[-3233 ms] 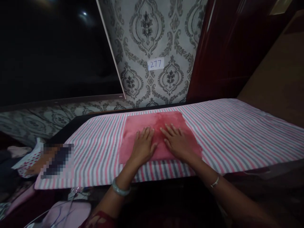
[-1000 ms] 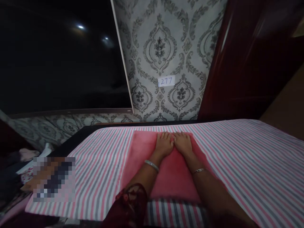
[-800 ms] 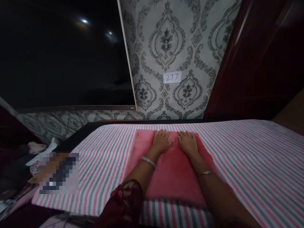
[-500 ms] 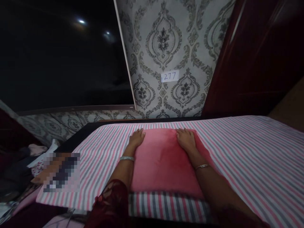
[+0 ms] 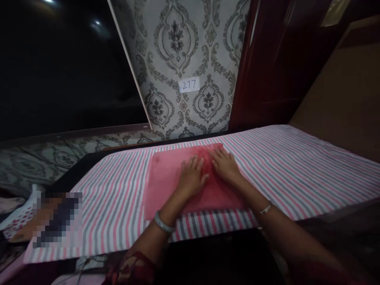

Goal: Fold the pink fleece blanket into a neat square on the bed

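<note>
A pink, plush-looking folded cloth [image 5: 164,178] lies flat on a striped sheet [image 5: 115,198], its right part a deeper red. My left hand [image 5: 192,176] rests palm down near the middle of the cloth, fingers spread. Close by on the right, my right hand [image 5: 225,164] presses on the cloth's far right part, its fingers also apart. Neither hand grips anything. Part of the cloth's right side is hidden under my right hand and forearm.
The striped sheet covers a dark table against a patterned wall [image 5: 178,47] with a "277" label [image 5: 189,84]. A large black screen [image 5: 65,71] stands at the left, a dark red panel [image 5: 267,59] at the right. Fabric heaps [image 5: 18,221] lie at the lower left.
My left hand has moved from the cloth's left edge to its middle, beside my right hand. My view has turned somewhat to the right.
</note>
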### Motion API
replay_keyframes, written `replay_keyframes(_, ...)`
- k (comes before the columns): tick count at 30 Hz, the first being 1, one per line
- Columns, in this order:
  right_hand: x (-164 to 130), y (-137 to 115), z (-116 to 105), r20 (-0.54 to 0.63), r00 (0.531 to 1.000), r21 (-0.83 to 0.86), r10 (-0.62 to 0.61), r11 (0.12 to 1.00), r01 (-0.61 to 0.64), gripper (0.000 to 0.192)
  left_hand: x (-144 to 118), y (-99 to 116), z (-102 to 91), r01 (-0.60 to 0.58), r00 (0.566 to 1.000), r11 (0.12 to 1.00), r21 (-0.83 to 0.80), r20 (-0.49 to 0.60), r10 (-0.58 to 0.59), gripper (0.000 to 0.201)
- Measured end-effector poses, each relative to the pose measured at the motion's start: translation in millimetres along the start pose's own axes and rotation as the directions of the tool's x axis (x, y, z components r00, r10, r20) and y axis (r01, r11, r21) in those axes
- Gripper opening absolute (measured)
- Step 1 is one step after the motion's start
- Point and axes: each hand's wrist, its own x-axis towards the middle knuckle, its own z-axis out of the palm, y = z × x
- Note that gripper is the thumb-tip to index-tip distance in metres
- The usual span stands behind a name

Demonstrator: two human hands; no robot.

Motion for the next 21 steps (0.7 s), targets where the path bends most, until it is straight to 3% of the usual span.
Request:
replay_keyframes(3, -30.7, -0.9, 7.5, 0.023, 1.0, 0.006, 0.001, 1.0, -0.002, 0.05, -11.1, 24.7, 27.5, -0.045, 0.999, 0.999, 0.007, 0.021, 0.045, 0.061)
replay_keyframes(7, -41.5, 0.9, 15.7, -0.009, 1.0, 0.044, -0.004, 0.999, 0.004, 0.051, -18.4, 18.7, 33.4, -0.011, 1.0, 1.0, 0.027, 0.012, 0.011, 0.061)
replay_keyframes(12, -38.3, 5.6, 18.5, -0.004, 1.0, 0.073, 0.005, 0.997, -0.004, 0.05, -49.6, -36.9, 10.4, 0.197, 0.98, 0.978, 0.075, 0.009, -0.198, 0.061)
replay_keyframes(17, -39.4, 3.2, 18.2, -0.012, 1.0, 0.086, -0.002, 0.996, 0.003, 0.05, -107.5, -109.8, 4.8, 0.49, 0.868, 0.868, -0.082, -0.048, -0.494, 0.056)
replay_keyframes(19, -38.2, 3.0, 17.7, -0.019, 1.0, 0.11, 0.002, 0.994, 0.0, 0.05, -127.0, -128.7, 9.8, 0.496, 0.847, 0.839, -0.222, -0.092, -0.524, 0.054)
replay_keyframes(21, -37.2, 7.3, 17.1, -0.031, 1.0, 0.161, 0.0, 0.987, 0.005, 0.049, -141.0, -139.8, 14.4, 0.419, 0.836, 0.828, -0.371, -0.197, -0.512, 0.054)
